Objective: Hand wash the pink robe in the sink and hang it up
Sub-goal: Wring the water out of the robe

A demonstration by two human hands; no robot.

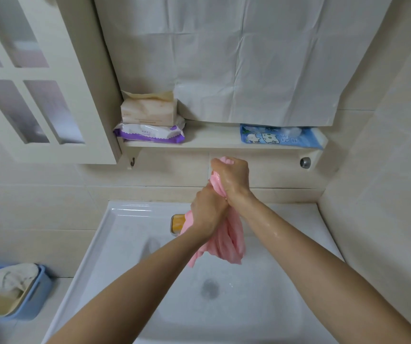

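Observation:
The wet pink robe [225,240] is bunched into a twisted rope held upright above the white sink [115,224]. My right hand [233,178] grips its upper end, where a little pink cloth pokes out of the fist. Just below it, my left hand [208,211] clasps the middle of the twist. The robe's loose lower folds hang over the basin, above the drain [210,289]. Both forearms are wet.
A yellow soap bar in a dish [177,223] sits on the sink's back ledge behind the robe. A shelf [214,137] above holds tissue packs [148,112] and a blue packet [280,137]. A blue basket [13,292] stands at the left. A cabinet door [40,90] hangs open at the upper left.

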